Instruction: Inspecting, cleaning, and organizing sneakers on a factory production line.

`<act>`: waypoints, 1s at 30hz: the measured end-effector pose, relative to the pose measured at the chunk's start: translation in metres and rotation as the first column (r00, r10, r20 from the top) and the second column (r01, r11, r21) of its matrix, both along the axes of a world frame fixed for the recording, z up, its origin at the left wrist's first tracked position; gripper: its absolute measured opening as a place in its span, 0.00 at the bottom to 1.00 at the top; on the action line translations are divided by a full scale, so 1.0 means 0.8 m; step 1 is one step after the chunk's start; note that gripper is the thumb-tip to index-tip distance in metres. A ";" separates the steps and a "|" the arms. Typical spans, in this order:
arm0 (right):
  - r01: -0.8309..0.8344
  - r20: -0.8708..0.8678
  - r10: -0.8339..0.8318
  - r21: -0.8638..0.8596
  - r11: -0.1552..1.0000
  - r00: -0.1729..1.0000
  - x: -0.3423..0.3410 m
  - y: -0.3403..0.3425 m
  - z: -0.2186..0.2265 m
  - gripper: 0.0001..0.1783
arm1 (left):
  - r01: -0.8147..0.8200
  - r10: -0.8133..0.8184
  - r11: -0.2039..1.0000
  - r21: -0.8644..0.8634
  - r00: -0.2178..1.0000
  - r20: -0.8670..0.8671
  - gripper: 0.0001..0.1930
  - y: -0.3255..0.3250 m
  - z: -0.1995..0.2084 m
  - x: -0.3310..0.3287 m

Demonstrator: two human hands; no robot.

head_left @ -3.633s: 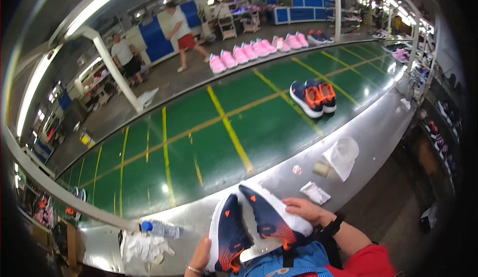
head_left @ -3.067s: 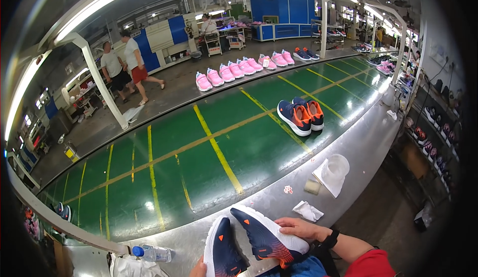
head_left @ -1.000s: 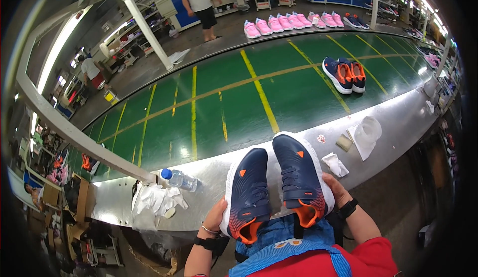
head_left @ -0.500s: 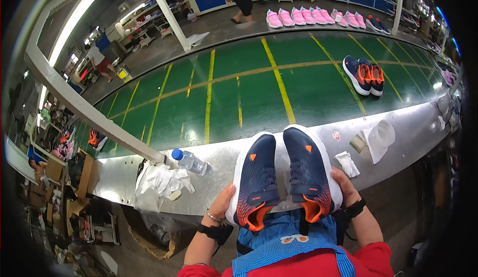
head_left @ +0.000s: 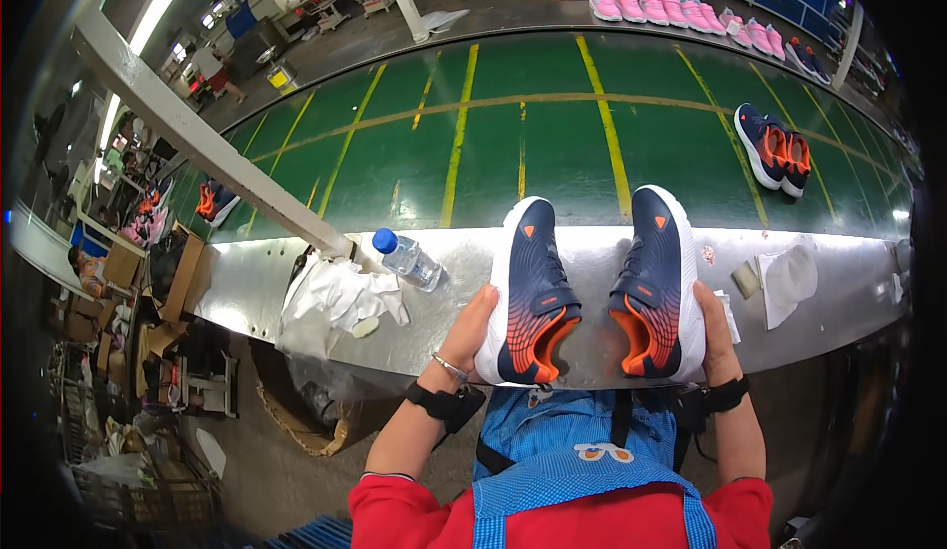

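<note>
A navy sneaker with orange lining and a white sole [head_left: 533, 292] is held by my left hand [head_left: 468, 330], whose fingers wrap its outer sole. Its mate, the other navy sneaker [head_left: 655, 288], is gripped along its outer side by my right hand [head_left: 717, 337]. Both shoes point toes away from me, tilted outward with a gap between them, over the metal ledge [head_left: 464, 337]. Parts of my fingers are hidden behind the soles. A white cloth or paper scrap [head_left: 728, 317] shows partly behind my right hand.
Beyond the ledge runs a green conveyor belt [head_left: 385, 169] with yellow lines, carrying another navy pair [head_left: 772, 150]. A water bottle [head_left: 407, 260] and crumpled white paper [head_left: 340, 297] lie left. A slanted metal post [head_left: 212, 145] rises there. Pink shoes [head_left: 656, 6] line the far side.
Both sneakers have moved away from me and spread apart, their toes now reaching over the belt's near edge. My hands still grip them. The whole view has shifted.
</note>
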State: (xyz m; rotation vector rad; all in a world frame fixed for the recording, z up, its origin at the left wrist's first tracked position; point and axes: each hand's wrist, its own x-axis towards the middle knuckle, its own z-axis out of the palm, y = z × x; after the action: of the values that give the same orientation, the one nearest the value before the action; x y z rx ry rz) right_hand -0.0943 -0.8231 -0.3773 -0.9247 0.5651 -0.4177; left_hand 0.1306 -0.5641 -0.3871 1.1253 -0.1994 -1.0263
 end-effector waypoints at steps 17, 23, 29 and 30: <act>0.135 0.168 -0.119 -0.090 0.987 0.979 0.055 -0.002 -0.026 0.20 | -0.167 0.145 0.980 -0.107 0.972 -0.185 0.23 -0.042 -0.010 0.008; 0.023 0.399 -0.147 0.299 0.954 0.905 0.090 0.011 -0.003 0.24 | -0.266 0.175 0.941 -0.211 0.912 -0.372 0.24 -0.065 -0.002 0.009; -0.071 0.417 -0.208 0.562 0.824 0.885 0.108 0.035 0.008 0.26 | -0.313 0.154 0.904 -0.292 0.875 -0.459 0.22 -0.076 -0.025 0.010; -0.056 0.411 -0.230 0.576 0.815 0.882 0.110 0.037 0.017 0.26 | -0.303 0.105 0.886 -0.350 0.868 -0.486 0.20 -0.080 -0.029 0.012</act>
State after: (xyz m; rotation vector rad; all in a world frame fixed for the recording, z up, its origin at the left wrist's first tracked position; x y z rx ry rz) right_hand -0.0064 -0.7933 -0.3634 -0.1874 0.2573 -0.4982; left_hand 0.1399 -0.6284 -0.4099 0.4802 0.0825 -0.9650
